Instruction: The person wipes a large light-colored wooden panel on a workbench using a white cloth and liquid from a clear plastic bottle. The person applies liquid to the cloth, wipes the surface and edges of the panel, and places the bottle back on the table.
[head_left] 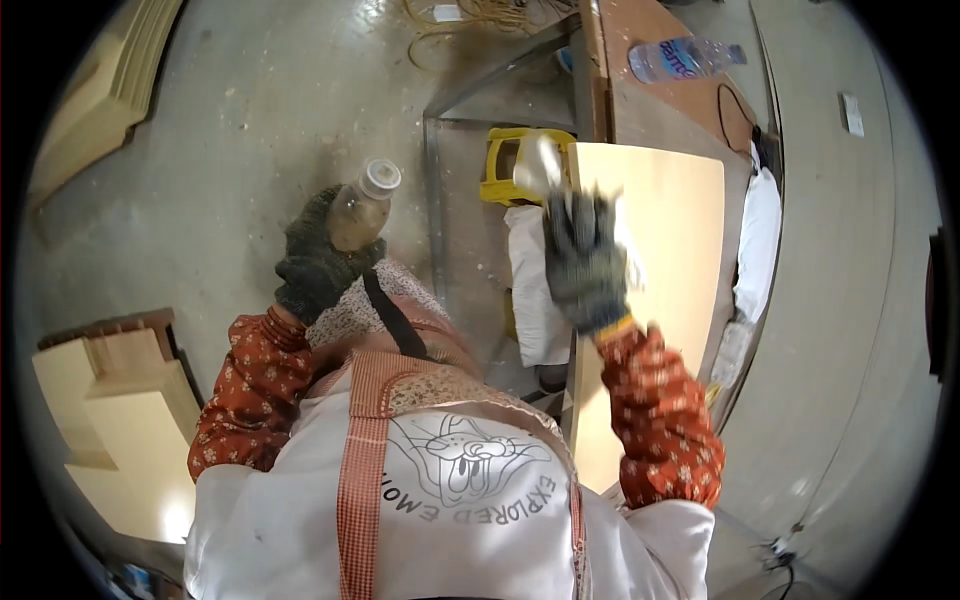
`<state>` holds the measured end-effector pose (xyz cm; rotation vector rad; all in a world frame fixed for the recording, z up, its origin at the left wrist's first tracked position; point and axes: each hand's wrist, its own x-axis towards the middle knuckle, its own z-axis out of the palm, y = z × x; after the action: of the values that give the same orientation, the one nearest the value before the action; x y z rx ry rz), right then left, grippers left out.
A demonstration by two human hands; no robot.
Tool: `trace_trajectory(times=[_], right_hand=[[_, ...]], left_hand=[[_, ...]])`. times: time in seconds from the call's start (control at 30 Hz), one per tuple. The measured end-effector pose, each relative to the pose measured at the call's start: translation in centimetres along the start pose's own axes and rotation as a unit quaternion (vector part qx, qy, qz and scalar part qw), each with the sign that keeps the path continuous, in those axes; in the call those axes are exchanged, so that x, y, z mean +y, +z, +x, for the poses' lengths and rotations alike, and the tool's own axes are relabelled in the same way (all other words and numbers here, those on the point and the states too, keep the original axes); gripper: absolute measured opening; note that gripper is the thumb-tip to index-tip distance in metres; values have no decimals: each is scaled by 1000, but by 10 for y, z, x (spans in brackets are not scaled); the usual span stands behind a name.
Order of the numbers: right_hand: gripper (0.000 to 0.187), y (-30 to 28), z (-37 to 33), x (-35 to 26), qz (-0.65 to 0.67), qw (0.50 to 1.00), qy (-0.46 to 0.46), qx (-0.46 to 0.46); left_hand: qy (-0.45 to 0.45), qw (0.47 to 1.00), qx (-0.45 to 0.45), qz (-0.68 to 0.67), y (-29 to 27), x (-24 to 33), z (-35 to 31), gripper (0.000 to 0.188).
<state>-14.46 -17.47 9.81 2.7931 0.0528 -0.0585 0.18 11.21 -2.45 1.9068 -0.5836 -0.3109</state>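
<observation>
Here, a gloved worker in a floral-sleeved shirt and apron stands at a bench, seen from above
Left hand: the left hand (pixel 318 262) in a dark knit glove is clenched around a small brownish bottle (pixel 360 208) with a pale cap, held up over the concrete floor (pixel 240 110)
Right hand: the right hand (pixel 583 262), also gloved, presses a white cloth (pixel 540 168) on the near end of a pale wooden panel (pixel 655 260); the blur hides how tightly the fingers close
Step in hand: wiping the panel's end, by the look of it, with the bottle kept ready
Next move calls for: likely a steady tilt of the bottle toward cloth or panel
Nearby: a yellow tool (pixel 510 160) just beside the panel; a plastic water bottle (pixel 685 58) on the bench beyond
</observation>
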Motion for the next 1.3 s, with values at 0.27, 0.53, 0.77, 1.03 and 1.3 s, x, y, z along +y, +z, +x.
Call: trace_trajectory(times=[0.27, 0.53, 0.77, 1.03, 1.3], right_hand=[[34, -14, -39, -22, 19, 995, -56, -81], [37, -19, 43, -21, -178, 965, -193, -4], [40, -13, -20, -6, -59, 978, -182, -83], [45, -7, 54, 18, -137, 976, -152, -68], [36, -6, 73, 24, -77, 983, -147, -77]], left_hand=[[19, 994, 25, -103, 44, -35, -73, 69], [-80, 984, 26, -158, 129, -106, -147, 69], [15, 998, 2, -57, 61, -36, -105, 65], [-22, 996, 10, -90, 45, -27, -94, 52], [-46, 991, -48, -115, 56, -29, -94, 59]])
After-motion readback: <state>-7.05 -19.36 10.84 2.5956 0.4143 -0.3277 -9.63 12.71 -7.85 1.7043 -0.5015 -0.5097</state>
